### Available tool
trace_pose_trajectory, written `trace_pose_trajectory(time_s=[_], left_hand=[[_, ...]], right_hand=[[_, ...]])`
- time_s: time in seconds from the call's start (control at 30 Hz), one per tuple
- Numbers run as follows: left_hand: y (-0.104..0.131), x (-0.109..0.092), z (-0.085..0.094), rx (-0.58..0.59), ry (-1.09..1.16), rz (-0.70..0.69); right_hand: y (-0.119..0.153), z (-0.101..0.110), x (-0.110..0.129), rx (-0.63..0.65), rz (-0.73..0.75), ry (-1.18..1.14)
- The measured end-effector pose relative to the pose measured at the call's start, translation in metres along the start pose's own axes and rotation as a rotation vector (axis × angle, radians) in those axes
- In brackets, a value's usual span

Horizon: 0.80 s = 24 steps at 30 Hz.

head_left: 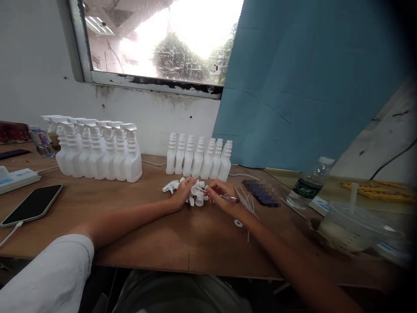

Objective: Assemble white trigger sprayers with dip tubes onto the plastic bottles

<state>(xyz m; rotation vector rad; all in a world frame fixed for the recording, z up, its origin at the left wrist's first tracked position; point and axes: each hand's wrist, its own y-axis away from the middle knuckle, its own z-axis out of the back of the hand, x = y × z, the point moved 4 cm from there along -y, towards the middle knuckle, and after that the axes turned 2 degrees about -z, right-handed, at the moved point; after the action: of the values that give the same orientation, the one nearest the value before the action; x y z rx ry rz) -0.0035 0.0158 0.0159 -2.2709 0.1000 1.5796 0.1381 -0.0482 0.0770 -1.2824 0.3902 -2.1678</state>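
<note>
My left hand (184,192) is closed on a white spray head (196,190) low over the middle of the table. My right hand (222,194) grips a slim tool with a pinkish handle (230,198), its thin tip touching or very near the spray head. More white spray heads (170,187) lie loose under and beside my left hand. Several thin white tubes (248,204) lie right of my right hand, and a small white ring (238,223) rests below them.
White bottles with spray heads (97,152) stand at the back left. Several open white bottles (197,158) stand behind my hands. Phones (32,204), a power strip (18,180), a water bottle (304,187) and a plastic cup (345,228) lie around the brown table (143,243).
</note>
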Motion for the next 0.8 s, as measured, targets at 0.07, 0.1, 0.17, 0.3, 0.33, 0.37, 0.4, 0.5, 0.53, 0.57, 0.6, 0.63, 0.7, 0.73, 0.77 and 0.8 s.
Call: trace_pose_trajectory(time_s=[0.07, 0.1, 0.17, 0.3, 0.33, 0.37, 0.4, 0.5, 0.53, 0.57, 0.6, 0.63, 0.7, 0.73, 0.77, 0.8], left_hand=[[-0.001, 0.002, 0.002, -0.028, -0.014, -0.024], [0.0, 0.002, 0.003, -0.038, -0.028, -0.036], [0.001, 0.001, 0.004, -0.049, -0.058, -0.053], [0.003, -0.002, 0.005, -0.066, -0.112, -0.083], [0.003, -0.002, 0.005, -0.071, -0.122, -0.084], [0.003, -0.001, 0.005, -0.077, -0.129, -0.083], [0.002, -0.001, 0.006, -0.083, -0.133, -0.081], [-0.001, 0.002, 0.009, -0.099, -0.132, -0.075], [-0.002, 0.003, 0.01, -0.1, -0.131, -0.075], [-0.003, 0.004, 0.01, -0.101, -0.129, -0.075], [-0.003, 0.005, 0.011, -0.102, -0.129, -0.078], [-0.003, 0.004, 0.011, -0.102, -0.131, -0.08], [-0.002, 0.003, 0.011, -0.099, -0.138, -0.085], [-0.001, 0.002, 0.01, -0.094, -0.142, -0.086], [0.0, 0.0, 0.009, -0.087, -0.148, -0.086], [0.001, -0.002, 0.008, -0.076, -0.153, -0.086]], right_hand=[[0.002, 0.001, 0.002, -0.055, 0.11, 0.234], [0.003, 0.002, 0.003, -0.072, 0.163, 0.344], [0.004, 0.0, 0.008, -0.061, 0.289, 0.521], [0.005, -0.011, 0.018, 0.033, 0.642, 0.818], [0.005, -0.014, 0.019, 0.044, 0.714, 0.879], [0.005, -0.016, 0.019, 0.057, 0.766, 0.928], [0.005, -0.017, 0.019, 0.075, 0.8, 0.96], [0.005, -0.017, 0.022, 0.166, 0.821, 0.968], [0.005, -0.016, 0.024, 0.205, 0.804, 0.954], [0.005, -0.015, 0.027, 0.245, 0.777, 0.938], [0.005, -0.014, 0.029, 0.288, 0.746, 0.924], [0.005, -0.013, 0.032, 0.329, 0.712, 0.914], [0.005, -0.012, 0.036, 0.387, 0.644, 0.877], [0.005, -0.011, 0.037, 0.384, 0.606, 0.839], [0.005, -0.01, 0.036, 0.367, 0.556, 0.78], [0.004, -0.009, 0.035, 0.339, 0.498, 0.711]])
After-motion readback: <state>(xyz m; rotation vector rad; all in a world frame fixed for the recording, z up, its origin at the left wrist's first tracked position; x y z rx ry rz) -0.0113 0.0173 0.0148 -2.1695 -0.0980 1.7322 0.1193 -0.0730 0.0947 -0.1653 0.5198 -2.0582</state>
